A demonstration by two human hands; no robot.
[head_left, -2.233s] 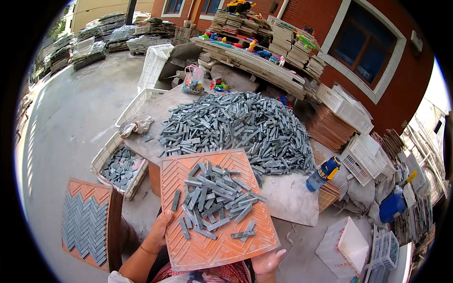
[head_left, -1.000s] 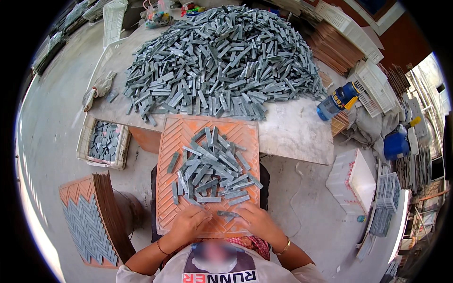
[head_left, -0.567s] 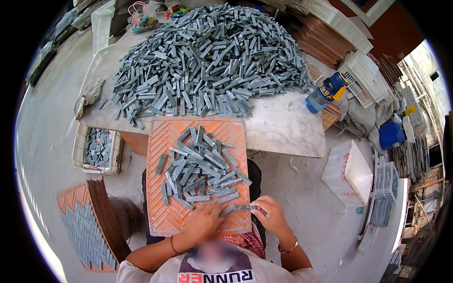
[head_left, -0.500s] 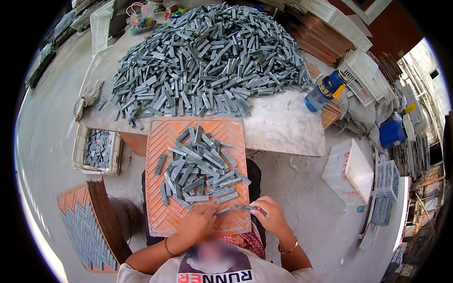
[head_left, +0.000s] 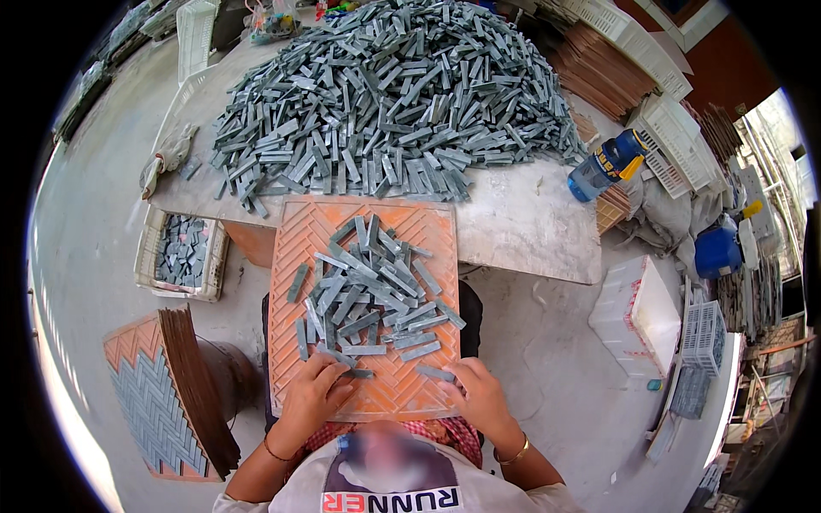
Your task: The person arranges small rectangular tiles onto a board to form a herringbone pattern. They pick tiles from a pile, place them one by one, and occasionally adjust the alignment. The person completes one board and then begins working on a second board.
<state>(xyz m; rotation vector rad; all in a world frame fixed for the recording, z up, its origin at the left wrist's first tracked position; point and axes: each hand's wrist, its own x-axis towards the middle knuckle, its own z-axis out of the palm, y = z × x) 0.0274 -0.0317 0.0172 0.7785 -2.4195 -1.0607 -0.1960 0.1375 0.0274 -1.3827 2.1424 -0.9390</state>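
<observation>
An orange mould board (head_left: 286,342) with a herringbone pattern of raised ridges lies in front of me, with a loose heap of grey stone strips (head_left: 376,291) on it. My left hand (head_left: 311,395) is at the board's lower left, fingers curled round the end of a stone strip (head_left: 363,374); another strip lies against its fingertips. At the lower right edge my right hand (head_left: 481,395) pinches one end of a short stone strip (head_left: 434,373), which points left over the ridges.
A big mound of strips (head_left: 385,103) covers the table (head_left: 530,231) beyond the board. A blue bottle (head_left: 599,171) stands at its right. On the left are a crate of stone pieces (head_left: 214,269) and stacked boards, the front one filled with strips (head_left: 154,410). A white box (head_left: 629,316) stands right.
My left hand has moved left and forward, away from my right hand, to the near left of the heap. My right hand still holds a strip, now turned slightly. The whole view has shifted a little.
</observation>
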